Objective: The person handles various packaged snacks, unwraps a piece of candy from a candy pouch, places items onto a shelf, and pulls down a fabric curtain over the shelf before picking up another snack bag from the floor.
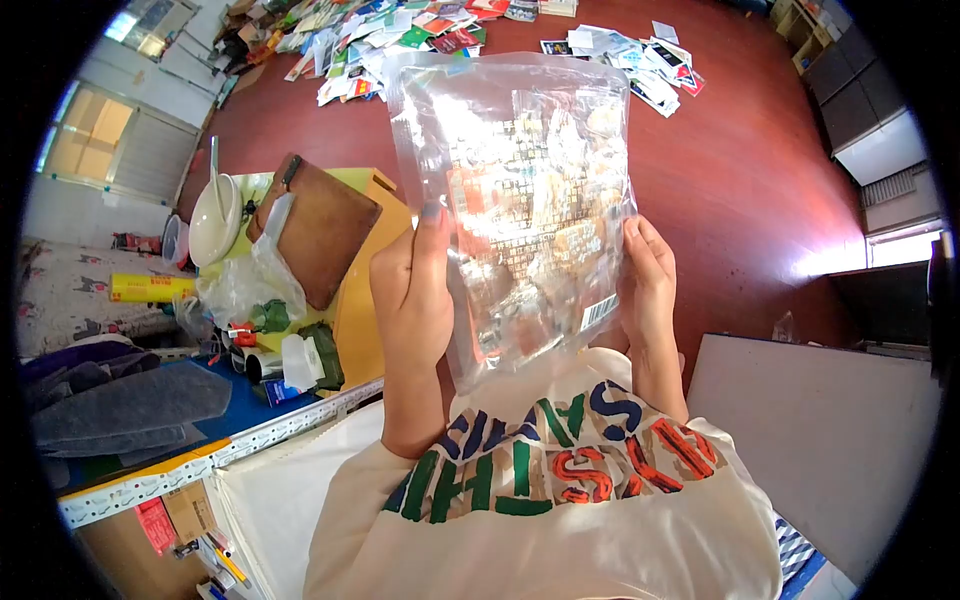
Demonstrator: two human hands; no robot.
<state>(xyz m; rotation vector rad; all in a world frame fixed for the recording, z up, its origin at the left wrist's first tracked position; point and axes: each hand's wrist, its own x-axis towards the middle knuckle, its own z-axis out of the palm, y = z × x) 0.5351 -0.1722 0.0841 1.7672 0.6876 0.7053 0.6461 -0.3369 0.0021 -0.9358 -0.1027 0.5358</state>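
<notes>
Held up in front of my chest is a clear sealed plastic food pouch (535, 220), upright, with printed text and a barcode near its lower right. Brownish, lumpy contents show through the shiny film, but glare hides what they are. My left hand (415, 280) pinches the pouch's left edge, thumb on the near face. On the opposite edge, my right hand (650, 265) grips with its thumb in front. Both hands are closed on the same pouch.
Left of me, a yellow table (365, 290) bears a brown cutting board (322, 230), a white bowl (213, 220) and a crumpled plastic bag (255, 285). Grey cloths (130, 405) lie on a blue surface. Scattered papers (400, 40) cover part of the red floor (740, 190). A grey panel (800, 430) stands at right.
</notes>
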